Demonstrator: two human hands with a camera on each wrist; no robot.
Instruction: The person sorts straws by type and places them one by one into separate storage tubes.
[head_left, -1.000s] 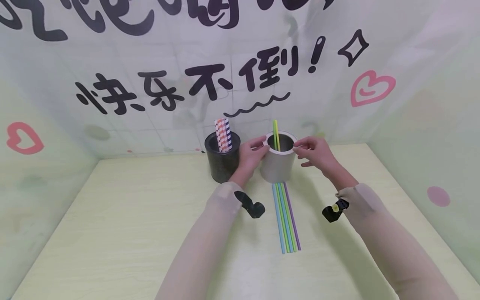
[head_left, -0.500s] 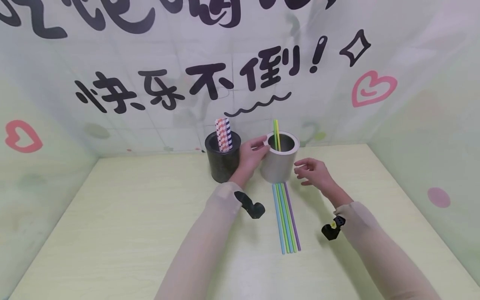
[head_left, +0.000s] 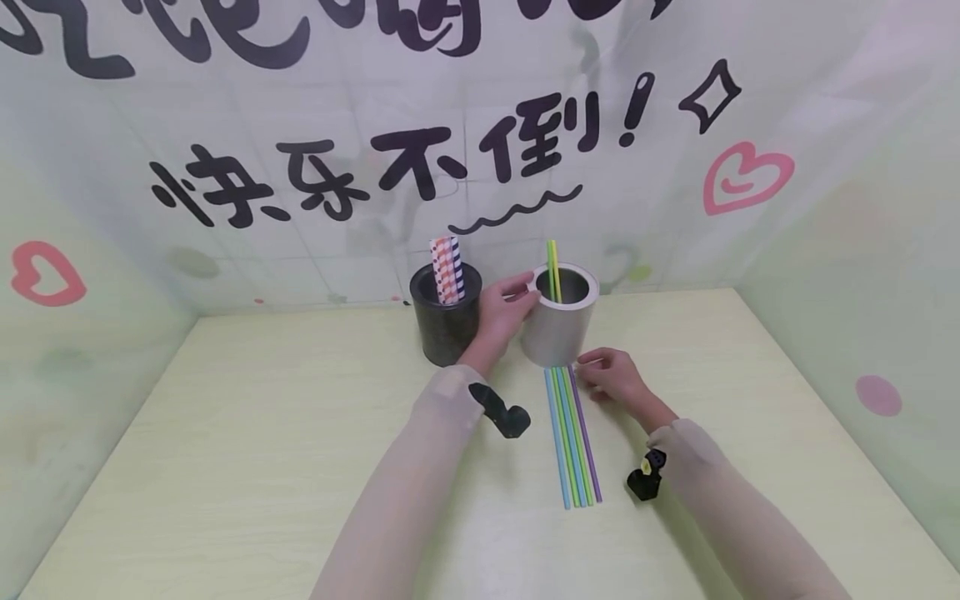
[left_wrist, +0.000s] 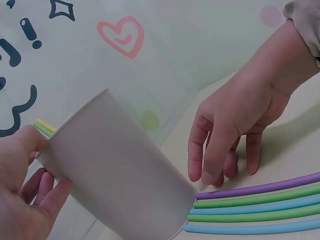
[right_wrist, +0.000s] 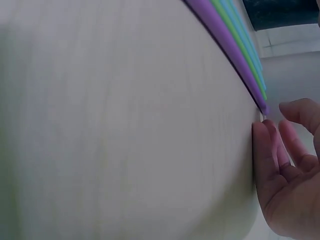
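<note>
A grey cup (head_left: 557, 335) stands upright on the table, a green and a yellow straw (head_left: 555, 271) leaning inside it. My left hand (head_left: 504, 313) holds its rim from the left, fingers around the edge in the left wrist view. In front of the cup, several blue, green and purple straws (head_left: 573, 442) lie side by side. My right hand (head_left: 613, 379) is low over the table at the cup-side end of the purple straw (left_wrist: 255, 186). In the right wrist view the thumb (right_wrist: 302, 111) is apart from the fingers, the straw's tip close to them.
Left of the grey cup stands a black cup (head_left: 445, 333) holding several patterned paper straws (head_left: 447, 271). Behind is a white printed backdrop (head_left: 315, 267) with dark lettering. The pale wooden table (head_left: 262, 433) reaches to side walls at left and right.
My right hand has let go of the grey cup's rim and moved down and toward me to the purple straw's end. The left hand has stayed on the rim.
</note>
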